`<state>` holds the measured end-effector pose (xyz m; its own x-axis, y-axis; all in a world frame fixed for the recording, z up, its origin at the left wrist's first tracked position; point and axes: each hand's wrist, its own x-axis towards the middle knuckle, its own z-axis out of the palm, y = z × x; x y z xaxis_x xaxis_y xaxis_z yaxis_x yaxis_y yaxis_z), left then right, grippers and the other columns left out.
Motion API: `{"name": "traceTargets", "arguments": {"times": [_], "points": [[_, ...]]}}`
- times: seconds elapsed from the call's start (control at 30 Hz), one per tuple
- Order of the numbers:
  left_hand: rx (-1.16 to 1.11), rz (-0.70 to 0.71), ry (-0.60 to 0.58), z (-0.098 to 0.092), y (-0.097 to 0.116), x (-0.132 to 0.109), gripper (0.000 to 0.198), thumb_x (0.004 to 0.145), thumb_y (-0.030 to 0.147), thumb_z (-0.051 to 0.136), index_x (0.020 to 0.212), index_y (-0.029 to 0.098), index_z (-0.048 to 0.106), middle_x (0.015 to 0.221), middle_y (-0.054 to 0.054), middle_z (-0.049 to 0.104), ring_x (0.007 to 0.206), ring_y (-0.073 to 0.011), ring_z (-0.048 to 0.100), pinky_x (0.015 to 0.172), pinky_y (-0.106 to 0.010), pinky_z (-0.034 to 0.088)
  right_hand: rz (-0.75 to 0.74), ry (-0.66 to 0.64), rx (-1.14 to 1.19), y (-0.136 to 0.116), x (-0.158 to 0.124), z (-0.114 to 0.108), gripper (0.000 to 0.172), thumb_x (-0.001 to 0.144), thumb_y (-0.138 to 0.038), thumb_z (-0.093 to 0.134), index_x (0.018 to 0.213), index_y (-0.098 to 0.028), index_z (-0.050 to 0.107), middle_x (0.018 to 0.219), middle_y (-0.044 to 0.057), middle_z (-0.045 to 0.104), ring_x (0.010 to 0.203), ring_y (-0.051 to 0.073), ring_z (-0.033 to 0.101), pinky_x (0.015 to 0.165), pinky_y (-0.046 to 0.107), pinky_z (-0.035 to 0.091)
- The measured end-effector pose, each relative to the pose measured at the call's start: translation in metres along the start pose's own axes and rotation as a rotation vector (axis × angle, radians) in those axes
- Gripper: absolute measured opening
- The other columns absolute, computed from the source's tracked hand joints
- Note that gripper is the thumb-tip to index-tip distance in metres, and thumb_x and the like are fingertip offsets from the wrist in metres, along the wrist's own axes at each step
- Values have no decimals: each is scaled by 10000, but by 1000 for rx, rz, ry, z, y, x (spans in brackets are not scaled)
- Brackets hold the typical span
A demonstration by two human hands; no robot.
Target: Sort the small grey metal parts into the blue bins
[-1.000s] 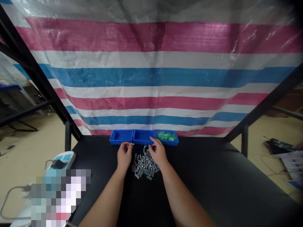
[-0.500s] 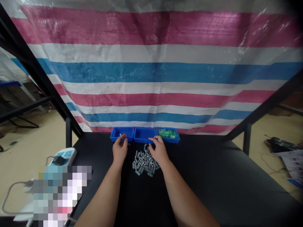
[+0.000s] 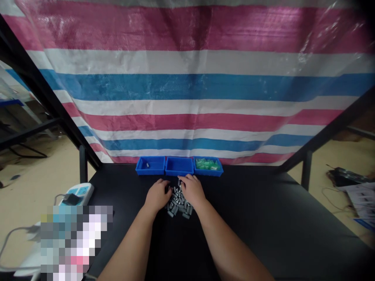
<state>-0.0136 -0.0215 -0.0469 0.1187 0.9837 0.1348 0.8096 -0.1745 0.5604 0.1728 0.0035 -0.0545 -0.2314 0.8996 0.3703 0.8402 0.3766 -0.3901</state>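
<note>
A loose pile of small grey cylindrical parts (image 3: 178, 207) lies on the black table (image 3: 263, 218), just below the bins. My left hand (image 3: 157, 196) rests at the pile's left side, its fingertips curled down at the edge. My right hand (image 3: 191, 190) lies over the pile's top right, its fingers reaching across the upper parts. Both hands hide part of the pile, and I cannot tell whether either holds a piece. Three blue plastic bins stand in a row at the table's far edge. The left bin (image 3: 156, 165) holds one small grey part (image 3: 147, 165). The middle bin (image 3: 179, 161) shows only its blue floor. The right bin (image 3: 216, 160) is filled with green pieces (image 3: 207, 164).
A striped plastic tarp (image 3: 187, 86) hangs behind the table, between black metal frame posts (image 3: 83, 164). A white power strip (image 3: 76, 193) sits at the table's left corner, next to a pixelated blurred patch (image 3: 76, 242). Papers and cables lie on the floor at right.
My left hand has come back from the left bin to the pile, and a small grey part now lies in that bin. My right hand has shifted slightly left over the pile.
</note>
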Motion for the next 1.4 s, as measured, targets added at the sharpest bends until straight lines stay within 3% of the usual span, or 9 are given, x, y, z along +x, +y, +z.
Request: {"name": "traceTargets", "arguments": {"times": [0.3,0.43,0.6,0.73,0.87,1.0,1.13,1.23,1.4], "points": [[-4,12,-12,2,-7,4,157,912,224,571,960,197,718,955,-85,681,913,-217,648,845,-314,464,43,-1,2,0,9,5,140,837,-136,627,890,-234,712,870,46,720,847,219,600,793,319,417],[-6,11,14,-3,-10,4,146,874,158,575,887,180,719,898,-76,695,876,-202,640,802,-297,451,17,75,48,-1,8,-3,113,831,-127,624,839,-222,685,792,25,689,792,199,584,774,303,414],[-17,-19,-13,-11,-9,0,149,761,137,641,850,198,744,868,-60,705,825,-198,634,753,-289,447,-57,295,243,-3,6,-12,146,911,-174,548,927,-217,687,875,43,679,852,196,606,820,300,470],[-12,-86,-10,-12,-7,-1,210,743,146,633,906,210,750,848,-47,715,791,-205,643,724,-300,450,-38,346,331,3,9,-10,223,913,-189,542,1070,-203,700,958,55,699,815,183,621,811,303,519],[-66,-87,139,-13,-11,0,264,758,149,611,984,209,735,929,-51,723,850,-210,658,787,-315,476,-9,328,306,12,11,-6,325,898,-186,548,1195,-193,680,1043,67,706,830,191,627,843,333,541],[-158,-62,334,-13,-20,6,261,802,187,599,1029,203,726,985,-65,724,863,-208,663,807,-322,500,-24,301,216,15,10,-4,408,883,-174,544,1273,-193,660,1133,92,690,1016,246,616,943,393,528],[-402,-82,501,-11,-25,12,247,832,288,642,1040,180,721,943,-66,732,752,-183,670,731,-300,531,-29,274,182,17,10,-3,440,870,-163,544,1294,-195,658,1148,99,679,1065,266,599,995,432,509],[-571,-58,621,-10,-28,17,250,846,325,662,1027,158,702,967,-81,727,806,-190,696,754,-296,557,-26,259,190,18,9,-2,448,862,-161,551,1294,-214,658,1157,98,665,1071,264,599,992,431,517],[-344,90,660,-16,-37,22,234,885,232,581,1073,192,714,1088,-85,705,1031,-225,671,936,-363,531,-21,287,197,14,7,-5,392,854,-176,575,1230,-212,681,1177,117,596,1109,267,579,1003,417,513]]}}
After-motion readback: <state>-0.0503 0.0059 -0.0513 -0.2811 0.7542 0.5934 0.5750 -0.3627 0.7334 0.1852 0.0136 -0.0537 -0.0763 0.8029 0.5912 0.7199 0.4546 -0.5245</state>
